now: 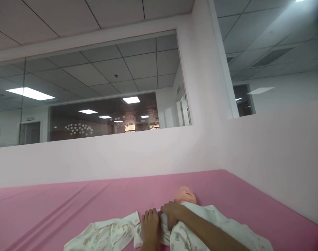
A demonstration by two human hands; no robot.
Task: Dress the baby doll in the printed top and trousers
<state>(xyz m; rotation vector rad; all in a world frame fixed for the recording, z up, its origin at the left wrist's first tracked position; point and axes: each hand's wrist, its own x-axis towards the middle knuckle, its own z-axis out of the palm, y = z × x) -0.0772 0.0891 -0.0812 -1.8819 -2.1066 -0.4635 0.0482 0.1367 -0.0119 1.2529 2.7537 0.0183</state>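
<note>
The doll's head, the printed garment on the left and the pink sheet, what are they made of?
Doll's head: probably vinyl or plastic, smooth and moulded-looking. Printed garment: likely soft cotton, matte and crumpled. Pink sheet: perhaps cotton blend, matte with long creases.

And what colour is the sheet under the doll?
The sheet is pink, showing best in the head view.

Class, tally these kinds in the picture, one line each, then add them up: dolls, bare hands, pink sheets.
Doll: 1
Bare hands: 2 (left hand, right hand)
Pink sheet: 1
Total: 4
</note>
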